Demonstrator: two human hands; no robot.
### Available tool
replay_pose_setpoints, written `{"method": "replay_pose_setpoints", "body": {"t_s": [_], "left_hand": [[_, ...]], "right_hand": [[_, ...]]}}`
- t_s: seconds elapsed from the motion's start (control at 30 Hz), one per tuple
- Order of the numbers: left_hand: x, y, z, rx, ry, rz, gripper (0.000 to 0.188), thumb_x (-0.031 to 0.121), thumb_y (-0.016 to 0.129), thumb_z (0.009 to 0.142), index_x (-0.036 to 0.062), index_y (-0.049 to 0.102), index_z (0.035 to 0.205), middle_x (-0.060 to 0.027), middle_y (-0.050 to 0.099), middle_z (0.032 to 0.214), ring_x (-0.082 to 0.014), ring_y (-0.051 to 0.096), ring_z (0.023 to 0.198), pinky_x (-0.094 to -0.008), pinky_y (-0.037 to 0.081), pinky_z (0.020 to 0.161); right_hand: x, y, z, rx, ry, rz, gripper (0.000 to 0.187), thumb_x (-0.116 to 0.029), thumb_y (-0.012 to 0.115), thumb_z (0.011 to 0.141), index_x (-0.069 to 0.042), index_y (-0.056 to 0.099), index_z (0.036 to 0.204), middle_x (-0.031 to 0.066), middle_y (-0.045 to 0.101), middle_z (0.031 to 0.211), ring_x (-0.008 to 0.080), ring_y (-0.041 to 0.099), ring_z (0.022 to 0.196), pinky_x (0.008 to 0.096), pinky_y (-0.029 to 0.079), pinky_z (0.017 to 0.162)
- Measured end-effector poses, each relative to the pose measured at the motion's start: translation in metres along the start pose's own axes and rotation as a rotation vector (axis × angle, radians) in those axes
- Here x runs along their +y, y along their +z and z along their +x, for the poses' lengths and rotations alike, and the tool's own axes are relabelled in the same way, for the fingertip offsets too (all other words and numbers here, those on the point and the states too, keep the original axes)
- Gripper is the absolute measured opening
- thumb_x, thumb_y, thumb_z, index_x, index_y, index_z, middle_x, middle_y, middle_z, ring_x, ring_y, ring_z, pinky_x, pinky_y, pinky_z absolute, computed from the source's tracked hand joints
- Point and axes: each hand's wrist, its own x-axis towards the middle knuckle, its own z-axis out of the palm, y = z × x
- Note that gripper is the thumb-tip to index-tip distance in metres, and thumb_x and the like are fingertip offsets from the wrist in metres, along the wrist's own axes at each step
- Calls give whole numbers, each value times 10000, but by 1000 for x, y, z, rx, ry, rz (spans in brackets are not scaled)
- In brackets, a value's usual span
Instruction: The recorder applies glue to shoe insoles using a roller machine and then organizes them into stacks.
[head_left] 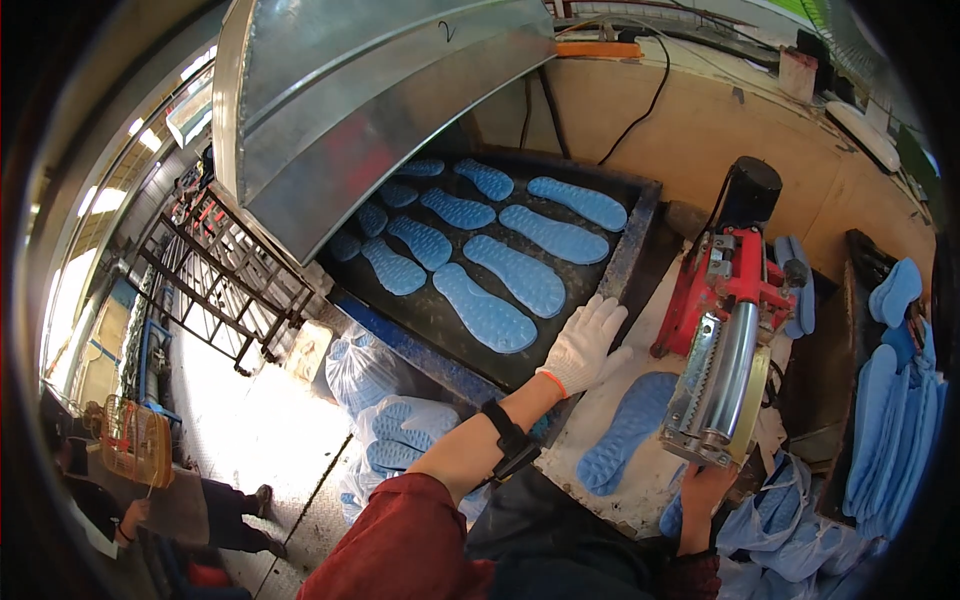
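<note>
Now the gloved left hand point(587, 345) stretches over the near right edge of the dark tray point(405, 347), grip wide, thumb apart from its extended fingers! Blue insoles point(485, 310) lie in rows on that tray, and at least one darker insole point(630, 430) rests on the pale counter point(580, 430). Here's the bare right hand point(706, 490), just below the red roller machine point(735, 345); fingers hidden, so I can't tell its grip. For writing, a dark handwritten mark point(447, 31) stands out on the metal hood point(350, 110).
</note>
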Motion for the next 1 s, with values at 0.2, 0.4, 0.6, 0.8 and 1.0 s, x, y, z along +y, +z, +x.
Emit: {"method": "replay_pose_setpoints", "body": {"t_s": [0.2,0.4,0.6,0.8,1.0], "left_hand": [[10,-9,15,-38,7,-48,628,215,720,752,-22,464,1275,-224,449,1319,-417,417,1285,-483,400,1034],[6,4,11,33,-39,46,625,233,706,764,-27,470,1281,-235,442,1340,-436,404,1295,-495,391,1041],[12,-1,12,34,-43,22,576,246,686,778,-23,492,1249,-230,459,1314,-447,395,1282,-504,359,1048],[2,0,7,22,-28,84,507,256,691,766,9,518,1173,-188,499,1210,-393,438,1202,-479,414,962],[4,5,11,62,-20,40,513,252,704,756,11,520,1170,-175,504,1206,-375,459,1189,-471,439,950]], "right_hand": [[1,-6,10,62,-36,-9,526,-364,532,960,0,503,1339,291,511,1301,496,478,1189,574,383,976],[-5,-13,16,51,4,100,452,-247,597,889,15,552,1255,289,560,1215,501,523,1100,564,408,935],[-7,-21,16,27,-9,104,431,-237,612,857,19,577,1201,282,579,1162,490,527,1069,562,417,910],[-5,-8,10,-12,-12,15,443,-360,589,886,-6,629,1150,242,586,1106,454,537,1022,556,419,858],[1,-14,14,-52,44,57,450,-347,575,898,1,598,1182,264,544,1183,480,497,1119,573,404,932]]}}
